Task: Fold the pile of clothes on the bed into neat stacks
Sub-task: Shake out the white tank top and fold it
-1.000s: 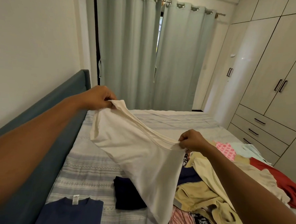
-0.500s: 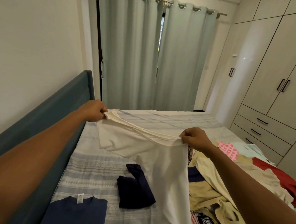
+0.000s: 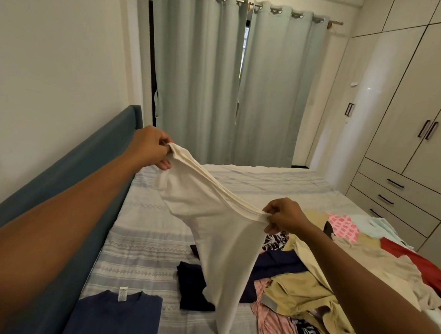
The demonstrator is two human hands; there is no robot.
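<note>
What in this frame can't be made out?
Head view:
- white garment, gripped by left hand and right hand: bunched, type unclear.
- dark garment: partly behind the hanging white garment.
- blue shirt: cut by bottom edge; label too small.
- clothes pile: pieces overlap, right arm covers part.

Soft even indoor light, glare on the wardrobe (image 3: pixel 366 98), wide-angle curvature at edges.

Colour key, as I read it on my feed: cream-white garment (image 3: pixel 211 217), plain; bedspread (image 3: pixel 143 254), pale blue-grey bands with white zigzag and diamond rows; T-shirt (image 3: pixel 114 317), navy with a white label; darker navy garment (image 3: pixel 191 288); khaki garment (image 3: pixel 302 291); pink striped cloth (image 3: pixel 274 323); pink cloth with white squares (image 3: pixel 343 223); red garment (image 3: pixel 423 267); black-and-white print (image 3: pixel 275 240); teal-blue headboard (image 3: pixel 86 165); pale grey-green curtains (image 3: pixel 206 76); beige wardrobe (image 3: pixel 401 99) with black handles.
</note>
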